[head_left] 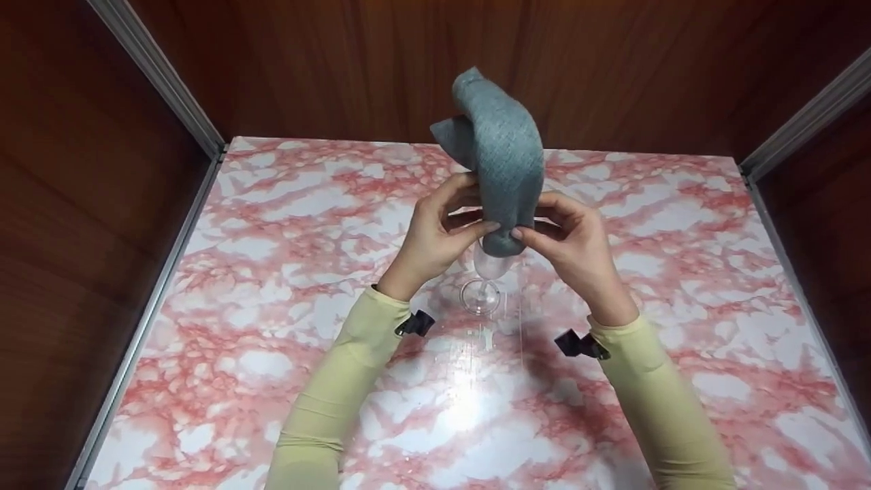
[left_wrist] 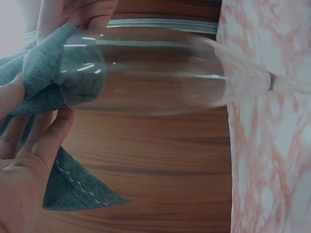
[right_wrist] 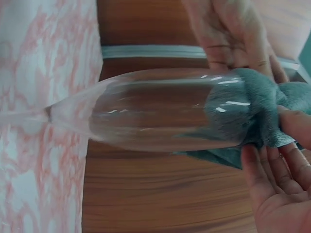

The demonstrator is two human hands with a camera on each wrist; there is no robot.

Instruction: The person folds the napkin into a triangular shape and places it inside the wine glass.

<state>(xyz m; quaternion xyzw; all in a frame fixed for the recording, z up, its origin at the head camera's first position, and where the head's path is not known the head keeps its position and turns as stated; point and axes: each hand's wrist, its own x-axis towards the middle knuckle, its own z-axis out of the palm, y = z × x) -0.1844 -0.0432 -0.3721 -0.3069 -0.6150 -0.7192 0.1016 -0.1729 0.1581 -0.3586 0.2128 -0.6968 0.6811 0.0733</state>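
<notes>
A grey-green cloth napkin [head_left: 507, 156] stands up from the mouth of a clear champagne flute [left_wrist: 155, 73], its bunched lower end just inside the rim. The napkin's top bends over to the left, and a pointed corner [left_wrist: 80, 187] with white stitching hangs free. My left hand [head_left: 439, 228] pinches the napkin near its base from the left, thumb in front and fingers behind. From the right, my right hand [head_left: 578, 241] pinches it at the same height, thumb pressed on the fold. Upright on its round foot [head_left: 480, 297], the flute is mostly hidden from above by the napkin.
The table [head_left: 272, 367] has a red-and-white marbled top with a bright glare in front of the flute. Dark wood panels [head_left: 326, 75] rise behind it and at both sides, with metal strips [head_left: 163, 75] along the corners.
</notes>
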